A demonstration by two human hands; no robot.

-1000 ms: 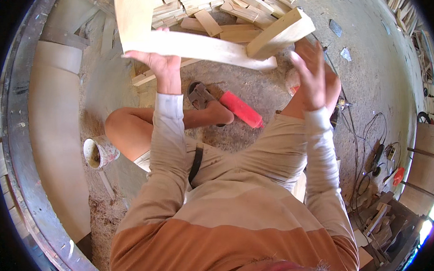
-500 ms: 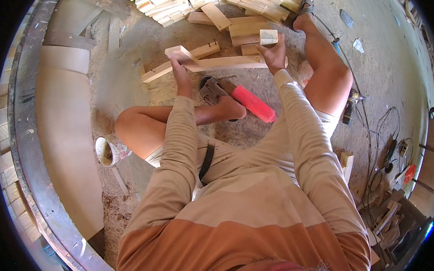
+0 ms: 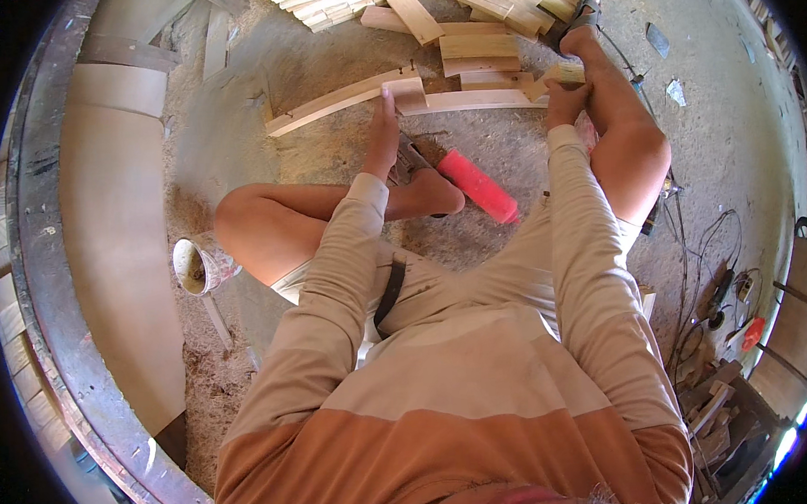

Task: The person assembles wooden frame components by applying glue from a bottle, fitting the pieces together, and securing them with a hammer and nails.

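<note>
A pale wooden piece (image 3: 473,100) with a long board and a short block at each end lies across in front of me. My left hand (image 3: 382,136) grips its left end block (image 3: 406,94), a finger up along the side. My right hand (image 3: 566,108) is closed round the right end block (image 3: 560,76), beside my right shin; some of those fingers are hidden. Just left of the left block lies another wooden length (image 3: 343,101) with screws or nails standing up near its right end. A red cylinder (image 3: 478,187) rests on the floor between my legs.
Stacked boards (image 3: 480,52) and a pile of pale wood strips (image 3: 321,3) lie beyond. A white bucket (image 3: 197,266) stands by my left knee. Cables (image 3: 683,267) and an angled power tool (image 3: 720,292) lie right. A dark bench edge (image 3: 48,267) curves along the left.
Both hands have moved right with the wooden piece. The right hand and its block have come down close to my shin, and the left block now sits beside the screwed length.
</note>
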